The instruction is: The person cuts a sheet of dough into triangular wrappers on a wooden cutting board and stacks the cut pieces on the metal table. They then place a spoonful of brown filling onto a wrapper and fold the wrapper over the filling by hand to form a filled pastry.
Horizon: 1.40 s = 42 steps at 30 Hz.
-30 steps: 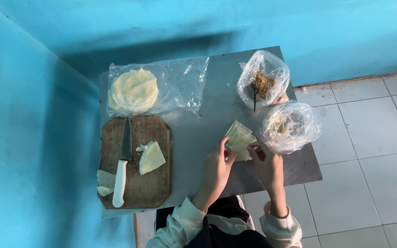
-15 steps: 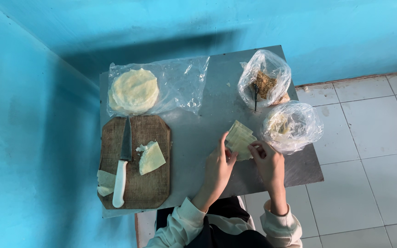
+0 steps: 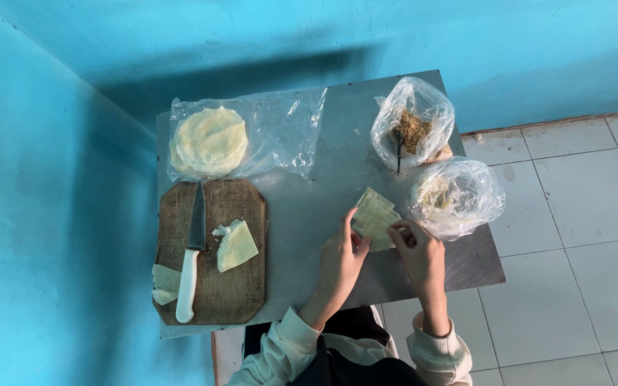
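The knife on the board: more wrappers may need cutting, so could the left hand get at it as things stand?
Probably yes: the knife lies uncovered on the board, bare table between it and the left hand, though that hand now holds wrappers.

Dull grey metal tabletop [image 3: 323,186] shows a smooth matt finish, the brown wooden cutting board [image 3: 241,293] is worn and rough, the clear plastic bags [image 3: 459,193] glossy and crinkled, the pale thin wrapper sheets [image 3: 375,218] matt.

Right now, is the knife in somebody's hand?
No, the knife lies alone on the wooden board; both hands hold pale wrapper pieces.
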{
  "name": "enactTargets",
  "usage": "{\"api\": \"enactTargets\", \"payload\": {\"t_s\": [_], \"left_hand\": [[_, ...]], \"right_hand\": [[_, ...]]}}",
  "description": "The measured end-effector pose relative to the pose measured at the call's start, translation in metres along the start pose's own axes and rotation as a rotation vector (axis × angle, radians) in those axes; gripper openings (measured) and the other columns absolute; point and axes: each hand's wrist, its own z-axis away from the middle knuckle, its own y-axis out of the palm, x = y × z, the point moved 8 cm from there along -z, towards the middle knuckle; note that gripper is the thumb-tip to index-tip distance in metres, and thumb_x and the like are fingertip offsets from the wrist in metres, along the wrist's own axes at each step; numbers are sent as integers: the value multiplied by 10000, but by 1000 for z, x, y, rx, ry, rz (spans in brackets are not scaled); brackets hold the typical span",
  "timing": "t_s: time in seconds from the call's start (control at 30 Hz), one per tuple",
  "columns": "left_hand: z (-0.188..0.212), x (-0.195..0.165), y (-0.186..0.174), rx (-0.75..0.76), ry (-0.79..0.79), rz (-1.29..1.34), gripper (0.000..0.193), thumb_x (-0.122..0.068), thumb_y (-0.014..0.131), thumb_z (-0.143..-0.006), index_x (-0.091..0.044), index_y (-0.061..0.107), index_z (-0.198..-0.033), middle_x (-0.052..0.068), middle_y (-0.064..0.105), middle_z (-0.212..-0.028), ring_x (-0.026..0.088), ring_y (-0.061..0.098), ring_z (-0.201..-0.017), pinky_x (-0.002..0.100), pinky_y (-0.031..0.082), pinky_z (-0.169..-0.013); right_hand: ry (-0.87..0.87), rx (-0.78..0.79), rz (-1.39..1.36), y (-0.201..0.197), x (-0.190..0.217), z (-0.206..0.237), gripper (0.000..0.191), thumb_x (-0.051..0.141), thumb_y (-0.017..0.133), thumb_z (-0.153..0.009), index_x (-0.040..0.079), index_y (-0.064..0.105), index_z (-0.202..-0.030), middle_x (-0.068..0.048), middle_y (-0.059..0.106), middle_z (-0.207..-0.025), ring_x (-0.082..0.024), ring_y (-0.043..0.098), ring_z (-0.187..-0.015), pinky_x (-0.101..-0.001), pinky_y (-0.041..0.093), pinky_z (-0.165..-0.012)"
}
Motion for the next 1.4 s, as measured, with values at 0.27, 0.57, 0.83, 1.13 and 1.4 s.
{"api": "enactTargets", "payload": {"t_s": [0.27, 0.57, 0.83, 1.13, 1.4], "left_hand": [[1, -21, -16, -76, 69, -116, 577, -134, 767, -905, -65, 485, -1404, 175, 607, -980, 331, 642, -784, 438, 517, -615], [25, -8, -123, -291, -24, -394, 238, -264, 676, -1002, -165, 665, -1217, 90, 688, -1001, 296, 679, -879, 410, 543, -750], [48, 52, -205, -449, -185, -731, 476, -329, 718, -932, -22, 602, -1277, 148, 646, -1128, 338, 622, -1041, 453, 519, -874], [54, 95, -198, -360, -283, -576, 439, -333, 705, -948, -26, 621, -1251, 112, 664, -967, 314, 631, -924, 466, 503, -839], [53, 117, -199, -275, -419, -425, 321, -324, 744, -898, -75, 698, -1096, 99, 671, -876, 301, 642, -847, 455, 511, -791]], "right_hand": [[-82, -70, 212, -4, 16, 8, 205, 208, 798, -864, 79, 745, -1014, -83, 574, -720, -195, 553, -592, -344, 467, -580], [-223, -164, 171, -15, 48, 30, 131, 108, 760, -902, 62, 739, -1023, -69, 574, -743, -195, 560, -628, -342, 474, -608], [-222, -105, 99, -10, 61, 42, 148, 79, 769, -883, 49, 757, -1028, -75, 572, -714, -171, 505, -591, -321, 458, -582], [-242, -85, 61, -5, 65, 46, 144, 69, 764, -884, 30, 745, -1021, -68, 573, -722, -153, 506, -600, -310, 453, -570], [-227, -70, 36, -4, 64, 48, 139, 60, 760, -882, 25, 748, -1016, -71, 581, -723, -147, 529, -608, -304, 462, -578]]}}
